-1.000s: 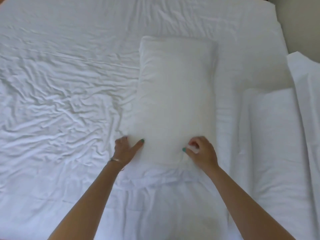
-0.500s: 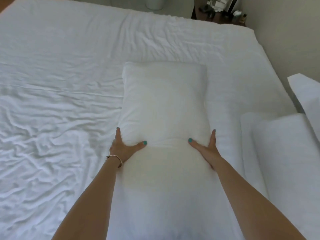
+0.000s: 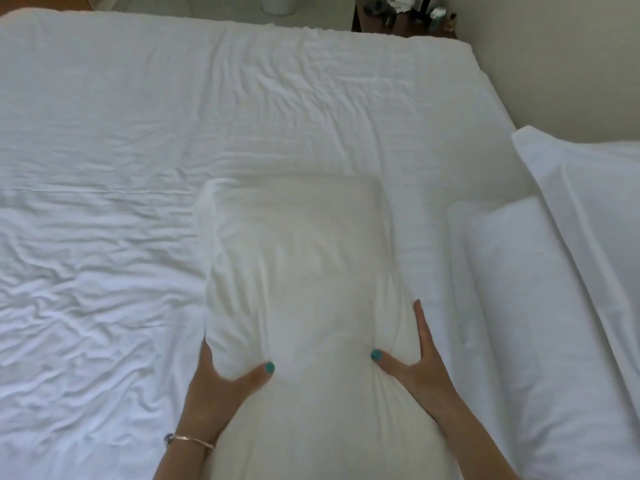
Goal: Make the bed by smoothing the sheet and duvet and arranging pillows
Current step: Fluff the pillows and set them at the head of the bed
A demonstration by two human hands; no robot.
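Note:
A long white pillow lies lengthwise in front of me on the wrinkled white sheet. My left hand clasps its left side, thumb on top and fingers tucked under the edge. My right hand presses its right side, thumb on top and fingers stretched along the edge. The fabric puckers between both thumbs. A second white pillow lies beside it on the right, and a third white pillow is further right.
The far bed edge runs across the top, with a white bin on the floor beyond it. A dark bedside table with small bottles stands at the top right. A cream wall borders the right side.
Both hands have pulled the pillow toward me, and it now bunches between them. My view has lifted, so the far bed edge and bedside table show.

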